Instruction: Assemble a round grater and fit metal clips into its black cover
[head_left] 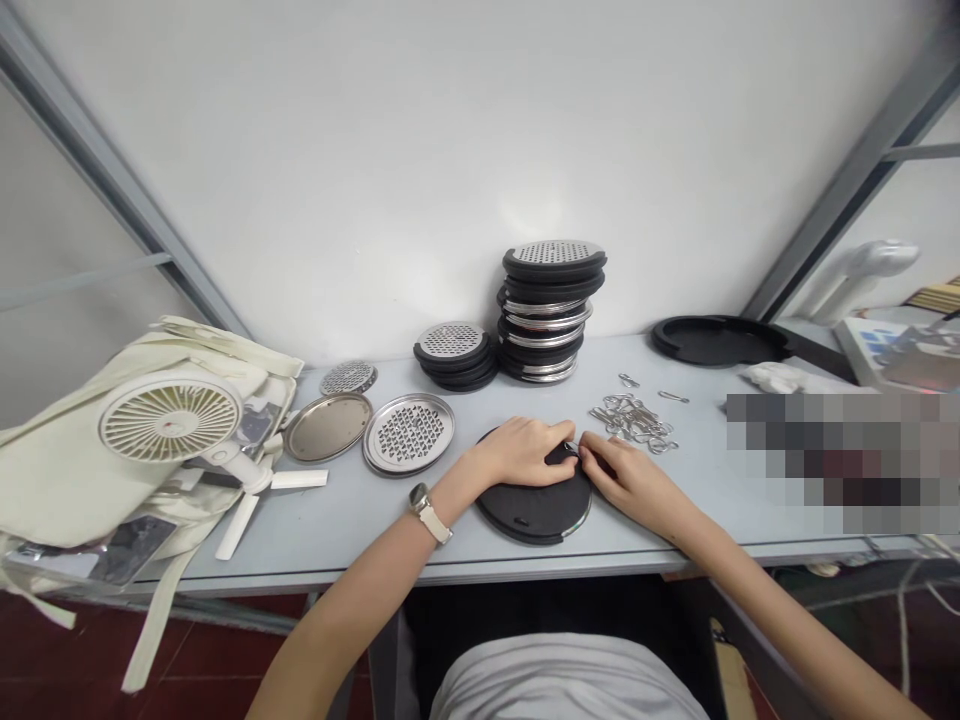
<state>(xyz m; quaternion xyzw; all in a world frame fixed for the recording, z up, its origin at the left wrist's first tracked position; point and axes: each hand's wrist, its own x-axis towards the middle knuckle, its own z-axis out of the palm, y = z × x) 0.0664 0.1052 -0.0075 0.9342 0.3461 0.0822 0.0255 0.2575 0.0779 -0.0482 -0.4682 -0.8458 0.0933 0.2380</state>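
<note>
A round black disc (536, 510) with a thin silvery rim showing at its right side lies near the table's front edge. My left hand (521, 452) rests over its upper part, thumb and fingers closed in at the far right edge. At that same spot my right hand (619, 475) pinches a small metal clip (572, 449), mostly hidden by the fingertips. Just beyond my right hand is a loose pile of wire clips (634, 418), with a few lying apart from it. To the left sit a perforated metal grater disc (409, 435) and a plain metal lid (328, 426).
A tall stack of black and silver discs (547, 315) stands against the wall, beside a shorter stack (454, 355). On the left, a white fan (171, 418) lies on a cream bag (52, 470). A black tray (720, 342) lies at the back right.
</note>
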